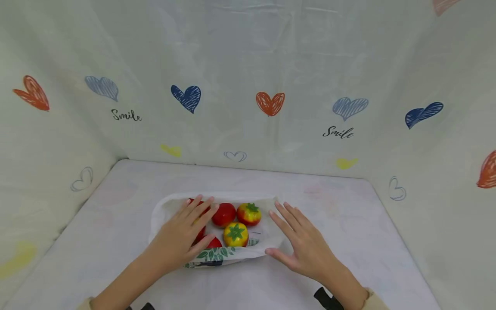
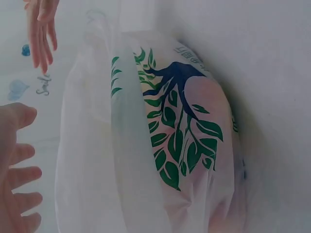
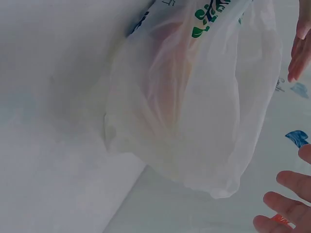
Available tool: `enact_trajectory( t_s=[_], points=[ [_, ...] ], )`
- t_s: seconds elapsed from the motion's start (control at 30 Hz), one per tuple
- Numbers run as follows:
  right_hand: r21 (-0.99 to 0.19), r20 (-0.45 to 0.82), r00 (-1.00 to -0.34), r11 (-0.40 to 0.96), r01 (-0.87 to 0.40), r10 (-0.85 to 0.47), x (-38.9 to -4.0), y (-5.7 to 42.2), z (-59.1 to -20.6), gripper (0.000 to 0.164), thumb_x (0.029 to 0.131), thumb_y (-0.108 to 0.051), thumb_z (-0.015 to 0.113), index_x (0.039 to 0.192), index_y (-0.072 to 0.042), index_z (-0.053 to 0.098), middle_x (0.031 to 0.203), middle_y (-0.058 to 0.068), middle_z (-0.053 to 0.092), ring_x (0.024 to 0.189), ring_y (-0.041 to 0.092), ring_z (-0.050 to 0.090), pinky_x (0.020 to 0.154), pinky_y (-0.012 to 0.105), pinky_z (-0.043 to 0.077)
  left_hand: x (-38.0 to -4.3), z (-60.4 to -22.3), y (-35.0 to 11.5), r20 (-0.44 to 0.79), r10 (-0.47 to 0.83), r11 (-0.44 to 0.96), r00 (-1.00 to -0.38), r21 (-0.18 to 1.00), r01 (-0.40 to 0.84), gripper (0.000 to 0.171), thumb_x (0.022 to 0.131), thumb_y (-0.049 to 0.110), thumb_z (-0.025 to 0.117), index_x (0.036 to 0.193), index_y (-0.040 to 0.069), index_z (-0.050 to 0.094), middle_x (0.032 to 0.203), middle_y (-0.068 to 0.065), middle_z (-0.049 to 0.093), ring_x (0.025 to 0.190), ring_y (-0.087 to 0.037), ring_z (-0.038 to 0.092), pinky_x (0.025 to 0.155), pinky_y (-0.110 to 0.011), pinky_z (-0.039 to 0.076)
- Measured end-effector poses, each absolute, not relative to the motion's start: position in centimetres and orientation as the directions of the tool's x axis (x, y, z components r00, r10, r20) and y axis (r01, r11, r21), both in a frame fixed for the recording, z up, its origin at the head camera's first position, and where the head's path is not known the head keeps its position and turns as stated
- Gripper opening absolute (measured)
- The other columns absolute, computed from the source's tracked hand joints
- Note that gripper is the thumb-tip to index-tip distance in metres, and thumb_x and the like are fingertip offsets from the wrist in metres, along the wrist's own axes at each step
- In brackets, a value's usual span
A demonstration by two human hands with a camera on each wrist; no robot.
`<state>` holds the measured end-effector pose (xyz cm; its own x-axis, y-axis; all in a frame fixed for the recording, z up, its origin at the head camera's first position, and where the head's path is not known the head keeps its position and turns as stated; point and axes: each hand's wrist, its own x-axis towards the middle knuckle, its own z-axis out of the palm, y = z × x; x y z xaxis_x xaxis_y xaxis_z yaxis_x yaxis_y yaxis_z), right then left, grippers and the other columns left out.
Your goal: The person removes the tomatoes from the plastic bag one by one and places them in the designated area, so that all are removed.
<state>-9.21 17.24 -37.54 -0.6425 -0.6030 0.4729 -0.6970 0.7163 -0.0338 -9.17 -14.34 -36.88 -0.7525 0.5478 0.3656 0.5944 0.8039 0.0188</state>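
Note:
A white plastic bag [image 1: 271, 247] printed with green leaves lies on the table with its mouth spread wide. Inside it sit several red and yellow tomato-like fruits; a yellow one [image 1: 242, 241] shows a green star-shaped top, and a plain red one [image 1: 224, 215] is behind it. My left hand [image 1: 174, 239] hovers over the bag's left part with fingers spread, hiding some of the fruits. Beside the right rim is my right hand [image 1: 302, 243], its fingers also spread and holding nothing. Both wrist views show the bag's side standing up, with fruit showing faintly through the plastic.
The pale table [image 1: 333, 206] ends at a rounded back edge. Behind and beside it hangs a light curtain [image 1: 232, 51] with printed hearts and "Smile" lettering. A dark strap [image 1: 327, 299] is at the right wrist.

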Motion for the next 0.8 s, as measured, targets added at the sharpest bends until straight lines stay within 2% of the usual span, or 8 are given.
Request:
enact_trajectory(
  t_s=[0.17,0.27,0.4,0.43,0.57,0.8],
  points=[
    [-0.087,0.468,-0.665,0.718,-0.690,-0.582,-9.0,16.6,-37.4,0.072,0.085,-0.058,0.052,0.142,-0.016,0.039,0.146,0.006,0.040,0.129,0.027,0.042,0.107,0.042,0.036,-9.1,-36.5,-15.0,0.373,0.519,0.816,-0.769,0.052,0.576,0.063,0.084,0.038,0.063,0.138,0.012,0.045,0.144,-0.008,0.043,0.134,-0.030,0.036,0.107,-0.049,0.035],
    [-0.120,0.467,-0.677,0.718,-0.685,-0.568,-8.9,16.1,-37.3,0.068,0.086,-0.057,0.052,0.140,-0.016,0.043,0.143,0.005,0.044,0.128,0.025,0.044,0.104,0.044,0.039,-8.8,-36.6,-15.5,0.398,0.489,0.822,-0.776,0.087,0.562,0.055,0.093,0.045,0.046,0.137,0.012,0.046,0.141,-0.007,0.046,0.133,-0.030,0.038,0.103,-0.049,0.039],
    [-0.169,0.485,-0.680,0.704,-0.690,-0.550,-8.7,15.6,-37.4,0.062,0.085,-0.053,0.056,0.134,-0.015,0.049,0.138,0.004,0.048,0.125,0.021,0.047,0.099,0.042,0.045,-8.5,-36.7,-16.2,0.440,0.458,0.828,-0.773,0.106,0.551,0.070,0.093,0.054,0.014,0.134,0.009,0.049,0.139,-0.009,0.048,0.130,-0.030,0.040,0.098,-0.048,0.044],
    [-0.186,0.484,-0.686,0.702,-0.687,-0.544,-8.7,15.4,-37.4,0.060,0.085,-0.052,0.057,0.133,-0.016,0.050,0.137,0.002,0.049,0.124,0.020,0.047,0.098,0.041,0.046,-8.4,-36.7,-16.3,0.450,0.453,0.829,-0.770,0.107,0.549,0.072,0.093,0.054,0.012,0.133,0.007,0.050,0.138,-0.010,0.048,0.129,-0.031,0.041,0.096,-0.048,0.045],
    [-0.249,0.486,-0.702,0.688,-0.682,-0.521,-8.5,14.9,-37.5,0.056,0.085,-0.048,0.060,0.131,-0.017,0.052,0.133,0.001,0.053,0.120,0.015,0.051,0.094,0.037,0.050,-8.1,-36.9,-16.9,0.477,0.423,0.841,-0.771,0.110,0.530,0.074,0.094,0.054,0.011,0.130,0.004,0.052,0.136,-0.012,0.049,0.126,-0.031,0.044,0.092,-0.046,0.048],
    [-0.339,0.463,-0.744,0.680,-0.650,-0.481,-8.3,13.7,-38.0,0.052,0.085,-0.045,0.061,0.128,-0.016,0.055,0.130,-0.001,0.054,0.118,0.013,0.052,0.092,0.034,0.051,-7.3,-37.1,-17.8,0.491,0.358,0.866,-0.794,0.145,0.479,0.073,0.093,0.056,0.012,0.128,0.006,0.053,0.134,-0.011,0.051,0.121,-0.028,0.047,0.089,-0.046,0.049]
  ],
)
